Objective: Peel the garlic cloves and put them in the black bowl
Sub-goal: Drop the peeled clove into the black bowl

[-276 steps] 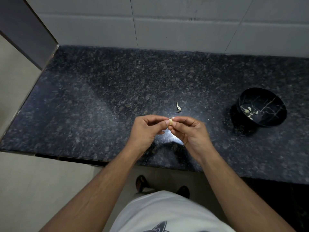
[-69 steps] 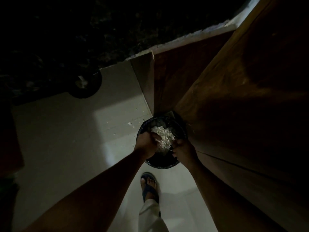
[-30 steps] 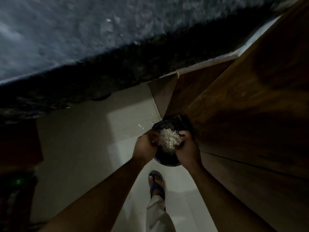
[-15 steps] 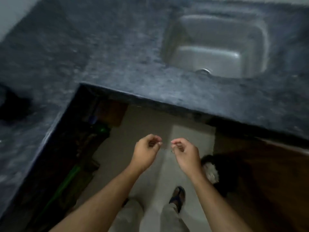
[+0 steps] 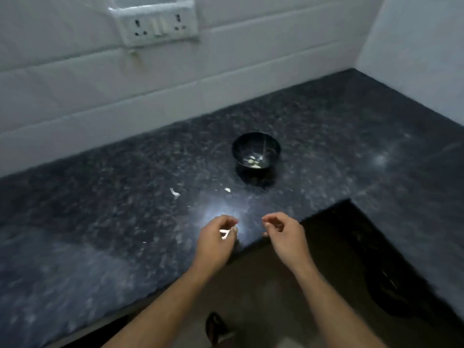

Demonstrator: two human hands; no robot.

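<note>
The black bowl (image 5: 256, 149) stands on the dark granite counter (image 5: 125, 222), with several peeled garlic cloves (image 5: 253, 161) at its bottom. My left hand (image 5: 216, 241) hovers over the counter's front edge, well in front of the bowl. Its fingers are curled around a small white garlic piece (image 5: 225, 233), of which only a sliver shows. My right hand (image 5: 285, 233) is a hand's width to the right, over the gap in front of the counter. Its thumb and forefinger are pinched together and nothing shows between them.
A white garlic skin scrap (image 5: 175, 193) and a smaller bit (image 5: 227, 189) lie on the counter between the bowl and my hands. The counter turns a corner toward me on the right. A socket plate (image 5: 153, 23) sits on the tiled wall. My sandalled foot (image 5: 216, 327) is on the floor below.
I have risen from a bowl of garlic on the floor and turned past the sink toward the counter with the black bowl. My hands have left that bowl and moved apart.
</note>
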